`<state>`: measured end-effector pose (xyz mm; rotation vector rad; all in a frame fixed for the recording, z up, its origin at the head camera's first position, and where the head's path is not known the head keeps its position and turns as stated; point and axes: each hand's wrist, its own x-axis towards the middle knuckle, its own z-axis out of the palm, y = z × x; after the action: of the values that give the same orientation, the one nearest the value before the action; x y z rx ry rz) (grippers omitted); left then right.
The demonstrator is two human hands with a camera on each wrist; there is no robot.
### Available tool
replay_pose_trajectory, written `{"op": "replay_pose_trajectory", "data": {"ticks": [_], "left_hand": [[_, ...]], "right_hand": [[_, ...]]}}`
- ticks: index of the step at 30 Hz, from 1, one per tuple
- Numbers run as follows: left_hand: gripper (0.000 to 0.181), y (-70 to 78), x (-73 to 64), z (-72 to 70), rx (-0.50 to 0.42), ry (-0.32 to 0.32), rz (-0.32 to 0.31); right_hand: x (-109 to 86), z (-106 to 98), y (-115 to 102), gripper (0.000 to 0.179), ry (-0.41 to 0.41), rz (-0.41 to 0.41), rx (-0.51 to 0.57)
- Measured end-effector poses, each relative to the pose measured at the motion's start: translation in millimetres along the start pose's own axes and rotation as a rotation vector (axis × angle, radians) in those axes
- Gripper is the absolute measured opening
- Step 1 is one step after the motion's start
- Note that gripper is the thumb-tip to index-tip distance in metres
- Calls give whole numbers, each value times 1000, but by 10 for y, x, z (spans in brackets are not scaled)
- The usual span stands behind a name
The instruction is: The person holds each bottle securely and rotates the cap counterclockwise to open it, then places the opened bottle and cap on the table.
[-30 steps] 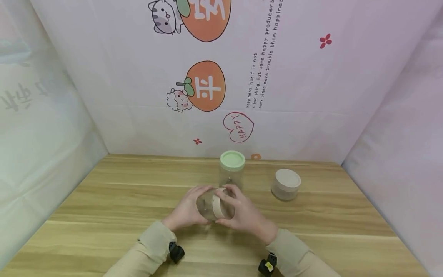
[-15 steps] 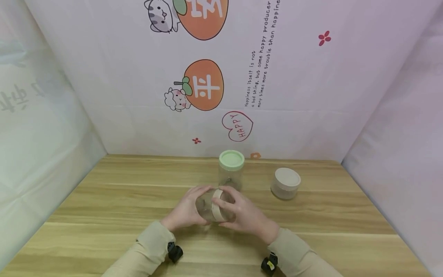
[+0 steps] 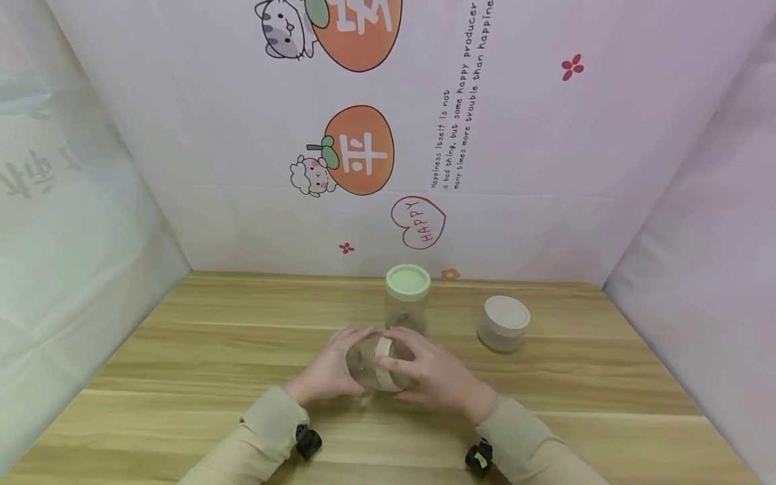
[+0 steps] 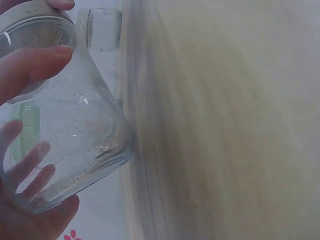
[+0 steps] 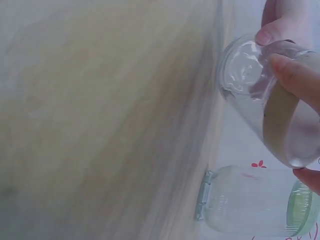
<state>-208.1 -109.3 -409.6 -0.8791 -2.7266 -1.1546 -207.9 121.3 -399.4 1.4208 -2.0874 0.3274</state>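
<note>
A clear jar (image 3: 361,362) with a beige band (image 3: 384,364) lies sideways between the two hands, close over the table. My left hand (image 3: 327,367) grips its base end, thumb at the near side and fingers round the far side. From the other end my right hand (image 3: 439,372) holds it, with fingertips on and beside the band. Seen from the left wrist, the jar (image 4: 85,125) is see-through, with fingers showing through its wall and small specks or droplets on it. In the right wrist view, clear material continues beyond the beige band (image 5: 279,117).
Just behind the hands stands a tall clear jar (image 3: 407,313) with a light green lid. To the right is a short jar (image 3: 503,325) with a white lid. The wood-grain table (image 3: 212,350) meets a printed white cloth backdrop (image 3: 515,229), with cloth sides left and right.
My right hand has shifted slightly to the right and turned a little about the beige band, its fingertips now lower on it. The left hand keeps its grip on the jar.
</note>
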Motion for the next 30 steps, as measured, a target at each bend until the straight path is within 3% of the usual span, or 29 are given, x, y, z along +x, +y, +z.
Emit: {"op": "replay_pose_trajectory", "data": {"ticks": [4, 7, 16, 19, 22, 30], "left_hand": [[94, 21, 2, 14, 25, 4, 23], [94, 31, 1, 25, 57, -2, 55], [92, 24, -13, 25, 50, -1, 41], [92, 13, -22, 24, 49, 6, 39], [92, 3, -27, 27, 48, 10, 35], [93, 3, -18, 36, 75, 23, 55]], "right_hand": [[-3, -22, -1, 78, -31, 60, 60], [-2, -42, -25, 82, -43, 158, 137], [63, -110, -148, 66, -97, 774, 356], [91, -91, -169, 63, -137, 917, 390], [116, -66, -176, 60, -155, 992, 433], [193, -69, -206, 59, -155, 1097, 612]]}}
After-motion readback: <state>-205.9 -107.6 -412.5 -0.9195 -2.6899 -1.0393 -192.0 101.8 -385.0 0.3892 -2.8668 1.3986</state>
